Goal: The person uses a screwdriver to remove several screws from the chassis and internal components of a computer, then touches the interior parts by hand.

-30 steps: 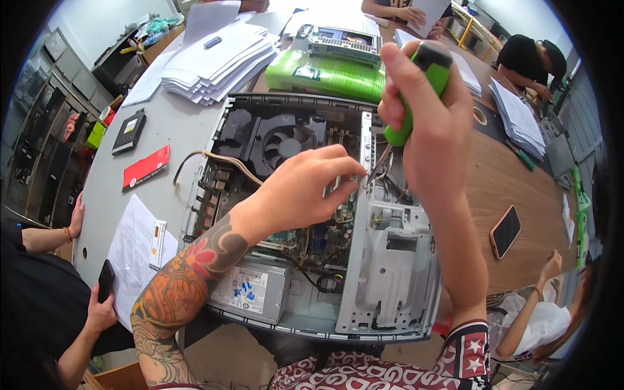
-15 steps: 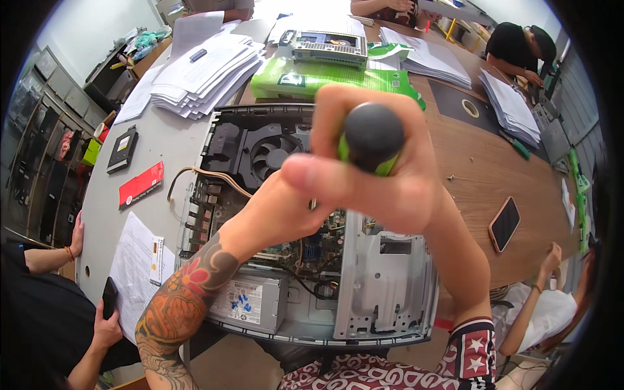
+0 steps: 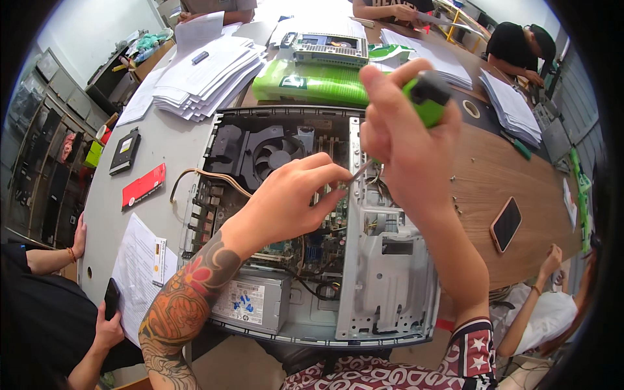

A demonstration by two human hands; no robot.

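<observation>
In my right hand [image 3: 413, 143] is a screwdriver with a green and black handle [image 3: 429, 97], gripped and tilted. Its metal shaft [image 3: 362, 171] slants down left to the fingertips of my left hand [image 3: 292, 195]. The left thumb and index finger curl round that tip; anything small between them is too small to make out. Both hands are over an opened desktop computer case [image 3: 383, 286], above its metal crossbar [image 3: 354, 156]. Inside are a black fan [image 3: 276, 156], a power supply [image 3: 250, 302] and a circuit board [image 3: 315, 250], partly hidden by my left arm.
Left of the case lie a black drive [image 3: 125, 153], a red packet [image 3: 144, 186] and papers [image 3: 133, 253]. Behind are paper stacks [image 3: 201, 81] and a green package [image 3: 305, 84]. A phone [image 3: 506, 224] and loose screws [image 3: 455, 200] lie right. Other people sit around the table.
My right hand has moved right with the screwdriver, tilting it so that its shaft shows. My left hand has come out from under it, fingers at the tip.
</observation>
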